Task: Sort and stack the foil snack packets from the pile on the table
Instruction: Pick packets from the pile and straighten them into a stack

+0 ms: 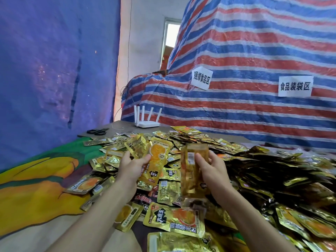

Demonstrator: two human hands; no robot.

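Two bare hands were raised over a counter (125,124) buried in a pile of foil snack packets (196,139). The left hand (131,169) gripped an orange-printed packet (157,160) of gold foil, thumb pressed on its face, holding it upright above the pile. A crumpled packet (137,146), also gold, stood against the fingertips of that hand; whether it was held too could not be told. The right hand (212,172) was curled round a stack of packets (193,170), thumb in front and fingers behind, with the stack held on end and blurred. The two hands were near each other but apart.

Loose packets lay spread below and beyond both hands, some face up, some showing plain foil backs. To the right they rose into a darker, deeper heap (276,171). On the left a cloth (36,180) printed in yellow and green covered the counter.

At the far edge stood a white router (147,123) with five upright antennas, and left of it lay black scissors (98,131). Behind hung a striped tarpaulin (254,57) in red, blue and white, bearing two paper labels (294,86) with Chinese writing. A blue sheet (54,60) filled the left side.
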